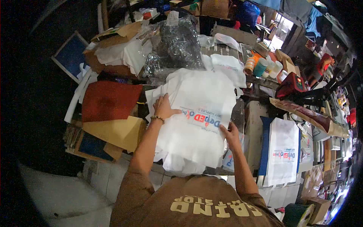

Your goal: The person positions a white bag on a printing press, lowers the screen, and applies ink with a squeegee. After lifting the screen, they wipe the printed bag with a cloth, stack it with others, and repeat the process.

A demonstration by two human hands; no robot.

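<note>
In front of me lies a thick stack of white bags [189, 143], its sheets slightly fanned at the edges. The top one carries a blue and red printed logo that appears upside down. My left hand [163, 108] rests on the stack's left side, fingers spread and thumb stretched toward the print. At the right edge, beside the logo, is my right hand [231, 134], its thumb on the top bag and its fingers apart along the edge. Whether any fingertips go under the edge is hidden.
Right of the stack, another white printed bag [283, 151] lies on a blue board [266, 140]. A red device [291, 86] and several jars [261, 67] stand beyond. On the left are a dark red sheet [109, 100] and cardboard [117, 132]; plastic-wrapped bundles [177, 45] sit behind.
</note>
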